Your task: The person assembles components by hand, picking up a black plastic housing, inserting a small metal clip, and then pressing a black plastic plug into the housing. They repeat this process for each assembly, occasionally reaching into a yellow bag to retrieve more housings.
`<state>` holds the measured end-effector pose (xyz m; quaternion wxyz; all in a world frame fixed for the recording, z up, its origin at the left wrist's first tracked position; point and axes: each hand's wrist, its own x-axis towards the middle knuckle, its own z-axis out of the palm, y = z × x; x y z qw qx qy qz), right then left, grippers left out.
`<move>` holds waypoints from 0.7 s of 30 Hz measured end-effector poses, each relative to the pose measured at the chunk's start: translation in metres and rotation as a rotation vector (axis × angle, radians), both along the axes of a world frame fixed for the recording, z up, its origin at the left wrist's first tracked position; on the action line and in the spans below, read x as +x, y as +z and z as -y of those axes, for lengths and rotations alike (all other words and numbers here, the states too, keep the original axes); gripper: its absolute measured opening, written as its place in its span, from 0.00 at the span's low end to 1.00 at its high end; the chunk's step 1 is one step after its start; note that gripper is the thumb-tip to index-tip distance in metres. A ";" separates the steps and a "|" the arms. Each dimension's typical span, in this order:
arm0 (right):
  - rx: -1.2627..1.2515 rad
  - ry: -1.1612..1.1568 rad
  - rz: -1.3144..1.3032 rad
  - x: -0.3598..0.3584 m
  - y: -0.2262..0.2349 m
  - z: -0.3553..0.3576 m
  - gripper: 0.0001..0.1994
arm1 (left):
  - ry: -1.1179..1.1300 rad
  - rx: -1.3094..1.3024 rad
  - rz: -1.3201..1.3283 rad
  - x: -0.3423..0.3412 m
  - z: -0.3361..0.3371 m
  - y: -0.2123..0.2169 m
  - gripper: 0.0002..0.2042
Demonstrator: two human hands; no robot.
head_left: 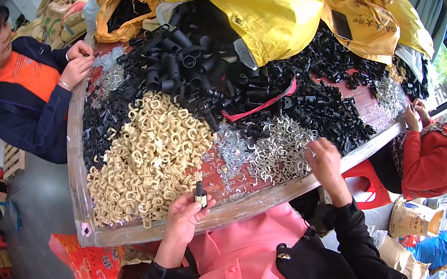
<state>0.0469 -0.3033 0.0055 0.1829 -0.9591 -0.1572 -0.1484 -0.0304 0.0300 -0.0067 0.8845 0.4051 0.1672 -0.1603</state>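
Your left hand (184,218) pinches a small black-and-cream fitting (201,195) just right of the cream heap (148,166) of curved, ring-like clips. Your right hand (324,162), well apart, curls farther right of that heap, by bent, shiny metal hooks (282,150); its grip is unclear. Beyond the heap lie smooth black tubes (179,38) and crinkled yellow sacking (264,11).

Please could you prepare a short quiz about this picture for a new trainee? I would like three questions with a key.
1. Which of the camera wearer's hands holds the small black-and-cream part? A) left B) right
2. True or false: the cream clips lie to the right of the silver hooks.
3. Fill in: the pink strip lies across a heap of ____.

Key: 1. A, the left hand. 2. False; they lie to the left. 3. Black parts.
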 end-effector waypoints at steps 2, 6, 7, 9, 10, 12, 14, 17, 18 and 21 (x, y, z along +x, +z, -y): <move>-0.185 -0.100 0.057 -0.002 0.007 0.024 0.06 | -0.019 0.005 -0.001 0.002 0.000 0.000 0.10; -0.247 -0.154 0.000 -0.002 -0.009 0.048 0.07 | -0.049 -0.022 -0.008 0.011 0.006 -0.001 0.10; -0.232 -0.150 -0.043 -0.001 -0.015 0.052 0.07 | -0.060 -0.018 -0.011 0.013 0.009 -0.001 0.10; -0.194 -0.169 -0.034 0.003 -0.026 0.054 0.07 | -0.079 -0.009 -0.012 0.018 0.016 0.000 0.11; -0.158 -0.180 -0.028 0.006 -0.029 0.054 0.07 | -0.084 -0.007 -0.005 0.021 0.019 0.000 0.11; -0.116 -0.192 -0.015 0.009 -0.029 0.054 0.07 | -0.102 0.002 -0.007 0.025 0.023 0.000 0.11; 0.038 -0.170 0.037 0.009 -0.026 0.052 0.07 | -0.112 0.015 -0.001 0.028 0.025 0.003 0.11; 0.340 -0.174 -0.069 0.008 -0.019 0.045 0.06 | -0.122 0.020 -0.006 0.032 0.028 0.008 0.11; 0.558 -0.181 -0.210 0.008 -0.016 0.041 0.05 | -0.123 0.024 0.002 0.034 0.029 0.009 0.11; 1.049 -0.113 -0.465 0.007 -0.012 0.024 0.04 | -0.170 0.010 0.022 0.040 0.035 0.012 0.11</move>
